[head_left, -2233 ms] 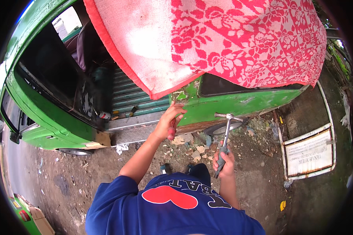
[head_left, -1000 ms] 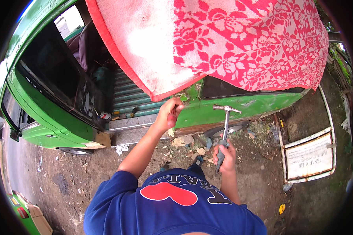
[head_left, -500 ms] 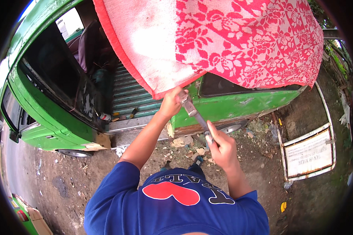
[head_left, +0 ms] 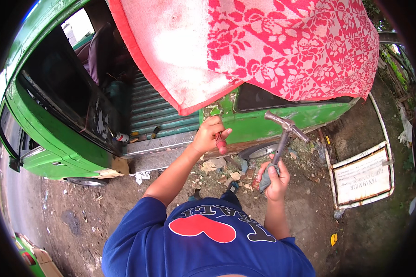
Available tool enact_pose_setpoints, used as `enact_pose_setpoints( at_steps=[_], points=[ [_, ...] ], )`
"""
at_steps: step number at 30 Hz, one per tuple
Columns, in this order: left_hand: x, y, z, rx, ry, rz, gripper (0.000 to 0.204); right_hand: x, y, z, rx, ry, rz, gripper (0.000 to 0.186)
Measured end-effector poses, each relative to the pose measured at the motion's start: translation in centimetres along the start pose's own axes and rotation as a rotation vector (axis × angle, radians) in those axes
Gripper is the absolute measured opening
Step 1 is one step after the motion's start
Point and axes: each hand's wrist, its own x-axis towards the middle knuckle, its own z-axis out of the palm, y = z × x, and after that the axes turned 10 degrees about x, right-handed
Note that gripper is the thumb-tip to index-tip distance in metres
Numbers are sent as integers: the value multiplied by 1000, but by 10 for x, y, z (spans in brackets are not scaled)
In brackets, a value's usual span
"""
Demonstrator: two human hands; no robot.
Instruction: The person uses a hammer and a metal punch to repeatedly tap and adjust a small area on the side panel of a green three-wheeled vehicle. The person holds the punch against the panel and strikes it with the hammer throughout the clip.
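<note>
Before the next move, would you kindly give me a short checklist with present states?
1. Steel hammer with grey grip gripped in right hand: ok.
2. Red-handled tool gripped in left hand: ok.
3. Hammer head apart from left hand: ok.
4. Tip of red-handled tool seated against the green painted van side: cannot tell, the hand hides it.
5. Gloves worn: not ok, both hands are bare.

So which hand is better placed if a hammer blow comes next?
The right hand, I'd judge: it grips the hammer, while the left hand is occupied with a red-handled tool beside the green vehicle.
</note>
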Motion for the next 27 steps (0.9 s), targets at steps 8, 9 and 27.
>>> enact_pose_setpoints(
  at_steps=[8, 9, 27],
  points=[
    [11, -4, -2, 67, 19, -5, 36, -8, 6, -10, 7, 30, 78, 37],
    [11, -6, -2, 64, 18, -3, 36, -8, 7, -11, 2, 25, 76, 37],
    [19, -12, -4, 12, -20, 16, 34, -9, 3, 1, -202, 27, -8, 43]
  ],
)
